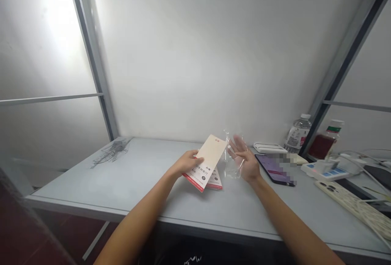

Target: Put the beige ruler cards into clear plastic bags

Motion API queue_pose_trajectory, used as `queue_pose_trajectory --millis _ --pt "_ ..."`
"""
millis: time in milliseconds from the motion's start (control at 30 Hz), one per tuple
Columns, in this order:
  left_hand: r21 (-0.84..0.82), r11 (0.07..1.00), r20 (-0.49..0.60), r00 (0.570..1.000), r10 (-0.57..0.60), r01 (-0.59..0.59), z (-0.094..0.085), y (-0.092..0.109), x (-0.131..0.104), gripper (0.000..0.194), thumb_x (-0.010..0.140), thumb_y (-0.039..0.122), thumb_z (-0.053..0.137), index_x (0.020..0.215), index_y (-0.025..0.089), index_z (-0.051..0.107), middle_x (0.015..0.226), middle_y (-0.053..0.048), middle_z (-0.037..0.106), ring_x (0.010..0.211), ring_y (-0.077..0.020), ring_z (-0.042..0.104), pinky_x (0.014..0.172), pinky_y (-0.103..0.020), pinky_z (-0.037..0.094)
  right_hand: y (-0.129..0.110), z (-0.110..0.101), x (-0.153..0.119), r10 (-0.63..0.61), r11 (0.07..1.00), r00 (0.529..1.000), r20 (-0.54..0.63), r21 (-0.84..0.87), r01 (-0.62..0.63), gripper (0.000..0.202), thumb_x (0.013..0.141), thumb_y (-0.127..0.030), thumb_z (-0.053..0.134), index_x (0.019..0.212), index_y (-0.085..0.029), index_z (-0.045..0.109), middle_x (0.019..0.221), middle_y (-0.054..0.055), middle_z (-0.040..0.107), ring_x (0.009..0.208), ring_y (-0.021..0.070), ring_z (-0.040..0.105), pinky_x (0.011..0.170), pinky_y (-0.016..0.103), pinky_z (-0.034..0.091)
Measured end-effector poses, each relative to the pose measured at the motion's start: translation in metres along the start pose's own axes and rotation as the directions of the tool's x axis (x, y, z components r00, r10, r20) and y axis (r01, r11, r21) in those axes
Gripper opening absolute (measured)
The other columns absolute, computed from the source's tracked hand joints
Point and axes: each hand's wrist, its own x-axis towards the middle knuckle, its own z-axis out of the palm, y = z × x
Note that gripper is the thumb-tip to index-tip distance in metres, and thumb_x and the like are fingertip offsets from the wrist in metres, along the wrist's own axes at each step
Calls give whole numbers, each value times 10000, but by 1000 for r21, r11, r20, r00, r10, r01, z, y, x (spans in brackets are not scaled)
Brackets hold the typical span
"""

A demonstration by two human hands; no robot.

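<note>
My left hand (188, 162) is closed on a flat cream-white card packet (211, 150), thumb on its printed face. A red band with dark lettering marks the packet's lower end, which tilts toward me. Beneath it, a second packet (216, 180) with the same red edge shows in part on the table. To the right, my right hand (247, 161) has a clear plastic bag (231, 166) between its thumb and raised fingers. The fingers look slightly smeared and show through the film. The bag stands upright beside the packet, apart from it.
On the right of the grey table (137, 183) lie a phone (275, 171), a white device (269, 148), a power strip (325, 170) with cables and a patterned phone case (351, 204). Two bottles (297, 134) stand behind them. Dark wiry scraps (111, 151) lie far left.
</note>
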Motion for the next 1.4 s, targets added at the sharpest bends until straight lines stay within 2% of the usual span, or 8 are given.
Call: queue_pose_trajectory --millis 100,267,500,600,800,1000,1200,1400 --pt "1 999 -13 999 39 -39 1 -2 2 530 715 456 581 1156 180 481 895 -94 668 713 -214 644 545 -286 508 -1 0 1 49 996 999 -15 74 -47 462 668 -129 460 1085 -292 574 1354 -61 393 1232 231 366 1011 443 333" --pt "-23 996 -53 995 86 -87 2 -2 3 516 723 494 555 1130 184 484 920 -90 661 729 -205 638 566 -289 506 -5 6 -2 151 978 985 88 133 -162 506 666 -152 470 1148 -295 524 1277 -13 493 1187 244 427 998 486 337" --pt "-109 993 -45 998 37 -42 4 -2 7 431 717 469 569 1008 151 545 885 -90 660 702 -182 627 573 -273 495 -1 11 -9 224 973 960 169 18 -231 536 656 -114 505 1148 -326 514 1280 -17 491 1179 229 440 1000 485 321" --pt "-64 996 -86 995 50 -56 7 -4 7 431 723 470 556 1023 160 538 873 -80 661 700 -181 627 582 -278 494 -1 16 -12 294 956 936 193 -42 -291 608 651 -104 509 1208 -342 455 1291 -12 481 1157 223 465 994 482 316" --pt "245 960 -297 932 207 -135 11 -3 6 386 765 453 489 1040 186 535 882 -61 658 711 -175 616 577 -246 468 -7 24 -16 326 944 917 231 -33 -327 627 700 -134 498 1280 -333 367 1295 1 476 1142 215 480 978 478 343" --pt "362 899 -316 875 367 -247 14 1 4 347 795 423 441 1058 216 532 890 -32 642 716 -156 597 574 -231 454 -2 18 -11 404 912 904 138 24 -411 475 766 -234 511 1235 -269 445 1096 48 618 1020 235 573 940 486 406" --pt "349 886 -296 861 414 -306 19 1 1 347 806 420 419 1072 221 517 842 -17 640 664 -143 585 550 -229 448 -3 21 -12 443 884 876 192 71 -463 379 821 -330 442 1192 -255 463 1108 69 619 1040 254 562 888 501 438" --pt "351 879 -321 841 436 -322 19 3 1 326 803 399 433 1047 209 534 884 -26 632 728 -148 576 617 -235 449 2 25 -17 467 878 860 206 5 -478 398 817 -305 476 1213 -291 444 1100 27 627 1006 230 585 860 449 473"
